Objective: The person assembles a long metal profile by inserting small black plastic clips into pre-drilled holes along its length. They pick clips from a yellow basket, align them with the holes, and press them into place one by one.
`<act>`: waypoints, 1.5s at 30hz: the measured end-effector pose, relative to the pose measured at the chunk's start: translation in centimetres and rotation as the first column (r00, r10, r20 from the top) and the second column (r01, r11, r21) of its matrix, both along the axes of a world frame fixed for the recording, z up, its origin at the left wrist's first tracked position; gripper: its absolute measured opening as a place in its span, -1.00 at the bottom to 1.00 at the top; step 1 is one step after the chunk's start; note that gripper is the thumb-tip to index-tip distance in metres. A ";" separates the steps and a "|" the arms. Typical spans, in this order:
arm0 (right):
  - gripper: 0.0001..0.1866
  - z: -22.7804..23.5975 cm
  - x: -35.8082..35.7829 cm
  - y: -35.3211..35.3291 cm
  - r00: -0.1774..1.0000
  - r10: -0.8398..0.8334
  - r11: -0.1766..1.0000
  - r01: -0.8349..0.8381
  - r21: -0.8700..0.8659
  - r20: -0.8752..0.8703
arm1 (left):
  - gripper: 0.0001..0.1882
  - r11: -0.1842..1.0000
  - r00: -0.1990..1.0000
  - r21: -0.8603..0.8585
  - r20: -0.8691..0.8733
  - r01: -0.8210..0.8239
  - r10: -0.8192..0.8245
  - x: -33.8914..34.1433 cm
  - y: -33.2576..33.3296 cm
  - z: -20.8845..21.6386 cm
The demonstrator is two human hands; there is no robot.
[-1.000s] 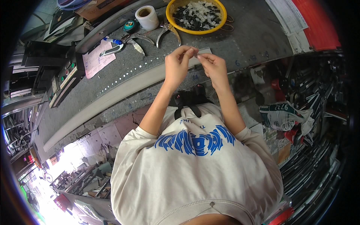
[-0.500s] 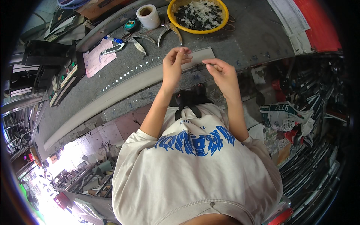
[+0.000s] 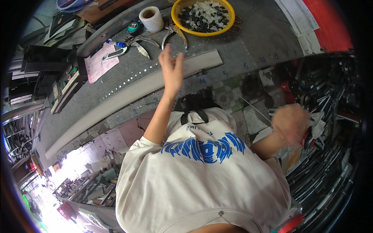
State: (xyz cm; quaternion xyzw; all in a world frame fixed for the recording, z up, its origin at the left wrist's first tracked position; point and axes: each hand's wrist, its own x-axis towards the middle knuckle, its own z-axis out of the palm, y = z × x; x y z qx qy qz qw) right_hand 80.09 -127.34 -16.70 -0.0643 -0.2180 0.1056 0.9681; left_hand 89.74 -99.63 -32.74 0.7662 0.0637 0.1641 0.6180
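My left hand (image 3: 172, 72) is raised over the bench, slightly blurred, with its fingers apart and nothing visible in them. Below it a long flat grey strip (image 3: 128, 93) lies along the bench's front edge. My right hand (image 3: 291, 121) is out to the right, past the bench, smeared by motion. A thin, pale, straight rod (image 3: 257, 108) sticks out of it toward the upper left; the fingers around it cannot be made out clearly. Beyond the left hand lie metal pliers (image 3: 173, 35) with spread handles, touching nothing of mine.
A yellow basket (image 3: 173, 19) of small black and clear pieces stands at the back. Left of it are a white film roll (image 3: 155, 24), a tape measure (image 3: 133, 28), a cutter knife (image 3: 115, 53) and pink paper (image 3: 97, 66). Many long metal profiles (image 3: 322, 182) lie at right.
My right hand has swung from above the strip far to the right and nearer me, with a thin rod now showing from it. My left hand's fingers have spread from a pinch.
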 end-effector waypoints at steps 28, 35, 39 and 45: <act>-0.70 -18.8 6.7 9.7 0.902 -0.141 -0.457 0.307 -0.835 0.409 | -0.48 0.526 0.917 0.795 -0.089 0.300 -0.389 -4.9 -0.3 -1.7; -0.78 -21.3 7.5 10.6 0.807 -0.195 -0.529 0.392 -0.753 0.558 | -0.32 0.394 0.879 0.857 -0.129 0.332 -0.460 -4.2 1.2 -3.7; -0.82 -21.4 7.2 10.2 0.810 -0.255 -0.447 0.385 -0.807 0.528 | -0.35 0.402 0.863 0.850 -0.112 0.341 -0.493 -4.0 1.7 -4.0; -0.83 -21.2 7.2 10.1 0.851 -0.381 -0.253 0.281 -0.926 0.362 | -0.71 0.603 0.908 0.790 0.171 0.106 -0.383 -2.0 0.5 -3.8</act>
